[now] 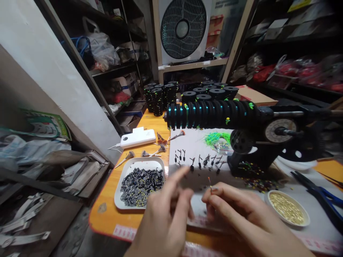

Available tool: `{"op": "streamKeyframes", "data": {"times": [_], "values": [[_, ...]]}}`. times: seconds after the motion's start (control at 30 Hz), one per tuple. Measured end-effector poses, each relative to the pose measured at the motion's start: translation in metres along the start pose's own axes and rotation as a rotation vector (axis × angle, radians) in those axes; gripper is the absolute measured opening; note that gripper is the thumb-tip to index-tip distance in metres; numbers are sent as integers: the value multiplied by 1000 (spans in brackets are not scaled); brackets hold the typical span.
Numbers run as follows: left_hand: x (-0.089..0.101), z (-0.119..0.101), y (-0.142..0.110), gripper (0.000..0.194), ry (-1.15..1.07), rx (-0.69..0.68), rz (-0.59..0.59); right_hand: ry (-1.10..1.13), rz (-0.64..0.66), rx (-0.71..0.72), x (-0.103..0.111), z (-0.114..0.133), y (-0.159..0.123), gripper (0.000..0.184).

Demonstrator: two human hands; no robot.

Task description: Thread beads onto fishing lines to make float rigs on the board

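My right hand (241,214) is at the near edge of the orange table (107,192), its fingertips pinched on a tiny red-tipped pin (209,184) held upright. My left hand (166,217) hovers just to its left, fingers loosely curled and blurred by motion, index finger pointing toward a row of small black pieces (198,160) standing on a white sheet (193,142). A white tray (120,185) of several small dark cylinders lies left of my hands.
A black winding machine with a long spool shaft (211,114) stands across the table. A small bowl of gold bits (288,207) and blue-handled pliers (321,196) lie at the right. A white power bank (138,137), stacked black spools (160,94), shelves and a fan (183,28) are behind.
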State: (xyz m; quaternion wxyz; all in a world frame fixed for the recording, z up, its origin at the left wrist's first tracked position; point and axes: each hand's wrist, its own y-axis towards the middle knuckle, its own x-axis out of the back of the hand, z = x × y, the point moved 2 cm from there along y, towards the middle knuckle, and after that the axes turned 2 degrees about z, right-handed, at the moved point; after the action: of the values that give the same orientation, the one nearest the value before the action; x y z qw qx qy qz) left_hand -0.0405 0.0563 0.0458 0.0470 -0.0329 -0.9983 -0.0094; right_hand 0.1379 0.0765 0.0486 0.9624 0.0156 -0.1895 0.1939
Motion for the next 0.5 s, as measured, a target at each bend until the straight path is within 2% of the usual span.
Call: {"op": "streamKeyframes", "data": {"times": [0.07, 0.13, 0.17, 0.23, 0.3, 0.37, 0.5], "values": [[-1, -15, 30, 47, 59, -140, 8, -251, -1, 82, 2, -2, 3, 32], [-4, -24, 58, 48, 124, -223, -11, -364, -32, 146, 3, -7, 5, 26], [-6, -25, 69, 46, 144, -250, -20, -389, -58, 172, 3, -11, 6, 24], [-8, -26, 81, 27, 177, -301, -48, -440, -116, 221, 4, -19, 6, 22], [-7, -24, 81, 11, 188, -360, -79, -505, -167, 276, 4, -26, 6, 23], [-5, -22, 71, 20, 159, -430, -127, -575, -215, 334, 4, -32, 6, 28], [-4, -19, 36, 22, -50, -523, -183, -719, -303, 422, 1, -41, 3, 35]]}}
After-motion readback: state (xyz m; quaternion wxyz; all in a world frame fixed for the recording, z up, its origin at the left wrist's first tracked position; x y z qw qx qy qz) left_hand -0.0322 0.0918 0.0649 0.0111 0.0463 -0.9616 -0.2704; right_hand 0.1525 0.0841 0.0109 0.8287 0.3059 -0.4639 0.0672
